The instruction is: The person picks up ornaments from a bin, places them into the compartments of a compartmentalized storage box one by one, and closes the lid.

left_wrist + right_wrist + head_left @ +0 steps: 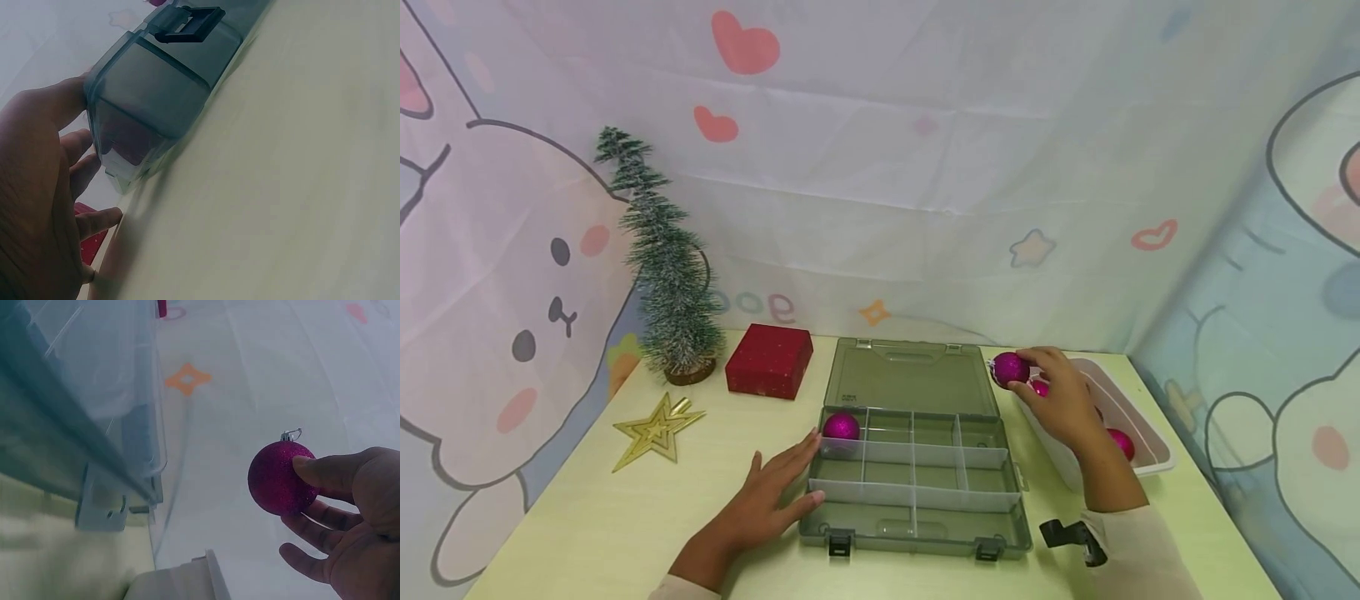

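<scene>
The right hand (1063, 404) is pinching a magenta glitter bauble (1011, 369) near the white bin (1054, 446), partly hiding the baubles (1122, 444) inside; the left hand (771, 500), fingers spread, is touching the compartment organizer (887, 462).

Glittery magenta ball (1011, 370), silver-capped, pinched in the right hand (1060, 404). Box (938, 471) of clear green, flat, lid (913, 383) open, against the left hand (767, 504); another ball (842, 427) sits in its far corner near that hand.

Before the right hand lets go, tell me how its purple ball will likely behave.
Being round, the purple ball will probably roll if set loose on the table. It looks light, since the right hand merely pinches it. Looking rough with glitter, it may resist slipping.
</scene>
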`<state>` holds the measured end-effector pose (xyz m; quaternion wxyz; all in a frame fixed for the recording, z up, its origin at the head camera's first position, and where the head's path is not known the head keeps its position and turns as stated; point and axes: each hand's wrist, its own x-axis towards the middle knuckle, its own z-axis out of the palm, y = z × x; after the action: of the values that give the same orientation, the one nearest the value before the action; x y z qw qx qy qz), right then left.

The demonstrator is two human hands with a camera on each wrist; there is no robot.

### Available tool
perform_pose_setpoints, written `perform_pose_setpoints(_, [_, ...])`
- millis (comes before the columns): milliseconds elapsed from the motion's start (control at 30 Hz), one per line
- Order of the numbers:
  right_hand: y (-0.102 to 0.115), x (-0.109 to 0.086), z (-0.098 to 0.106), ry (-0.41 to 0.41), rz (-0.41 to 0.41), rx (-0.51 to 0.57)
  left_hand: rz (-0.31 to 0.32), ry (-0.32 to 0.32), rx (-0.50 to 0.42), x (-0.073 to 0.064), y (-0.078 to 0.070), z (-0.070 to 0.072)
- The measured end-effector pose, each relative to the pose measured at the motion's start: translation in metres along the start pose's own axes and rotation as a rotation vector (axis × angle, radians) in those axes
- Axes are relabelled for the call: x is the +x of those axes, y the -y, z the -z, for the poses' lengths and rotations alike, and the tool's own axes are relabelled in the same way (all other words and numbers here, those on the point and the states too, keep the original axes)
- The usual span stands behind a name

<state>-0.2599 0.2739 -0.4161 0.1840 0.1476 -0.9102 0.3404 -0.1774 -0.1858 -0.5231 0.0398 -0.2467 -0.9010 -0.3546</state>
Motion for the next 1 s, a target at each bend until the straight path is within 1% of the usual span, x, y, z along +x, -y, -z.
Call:
perform_pose_setpoints(133, [0.008, 0.006, -0.004, 0.031, 0.05, 0.024, 0.004, 0.001, 0.001, 0.0, 0.001, 0.0])
perform_pose_setpoints(300, [0.019, 0.014, -0.011, 0.085, 0.082, 0.035, 0.012, 0.009, -0.009, 0.0, 0.001, 0.0])
perform_pose_setpoints(433, [0.029, 0.017, -0.019, 0.14, 0.116, 0.054, 0.003, 0.008, -0.003, 0.0, 0.0, 0.0])
perform_pose_setpoints(633, [0.046, 0.024, -0.034, 0.233, 0.172, 0.097, 0.009, 0.014, -0.01, 0.0, -0.002, 0.0])
perform_pose_setpoints(733, [0.054, 0.027, -0.044, 0.267, 0.192, 0.11, 0.006, 0.015, -0.011, 0.0, -0.002, 0.0])
perform_pose_setpoints(1000, [0.066, 0.033, -0.065, 0.345, 0.259, 0.098, 0.004, 0.01, -0.021, 0.001, 0.001, -0.001])
